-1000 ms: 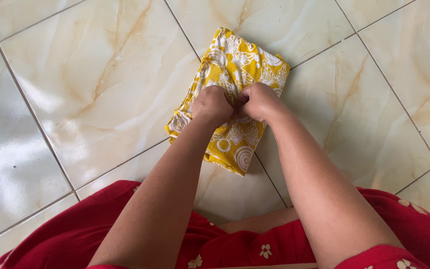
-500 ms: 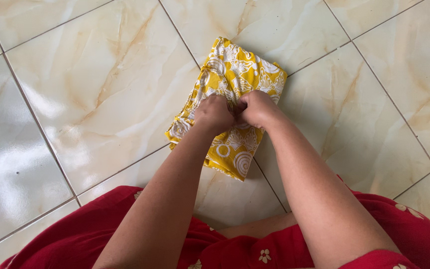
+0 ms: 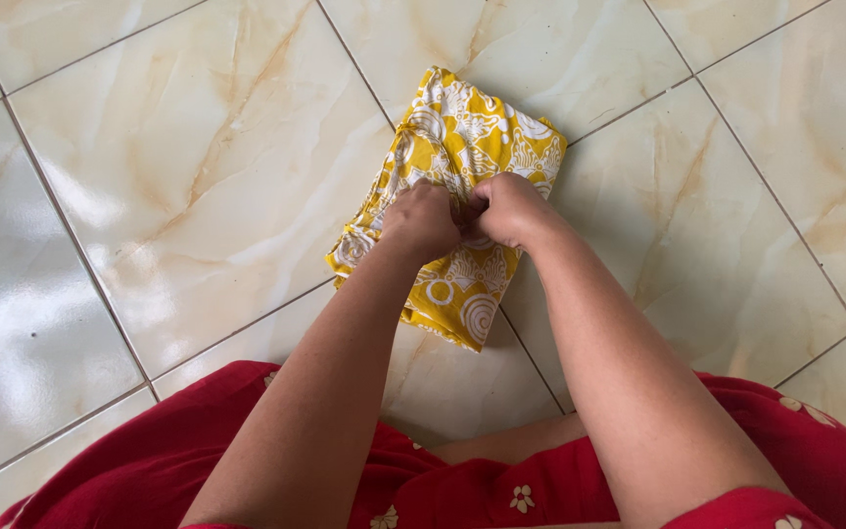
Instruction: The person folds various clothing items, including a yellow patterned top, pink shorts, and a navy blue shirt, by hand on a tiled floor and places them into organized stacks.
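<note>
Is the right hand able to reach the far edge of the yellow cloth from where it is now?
Probably yes: the right hand already rests on the yellow cloth, and nothing lies between it and the far edge.

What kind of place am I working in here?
Probably a room in a home: glossy cream marbled floor tiles, a folded yellow patterned cloth lying on them, and the person's red flowered garment spread over the floor.

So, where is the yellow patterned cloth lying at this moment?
In the head view the yellow patterned cloth lies folded on the tiled floor, slightly right of centre, under the left hand and right hand.
</note>
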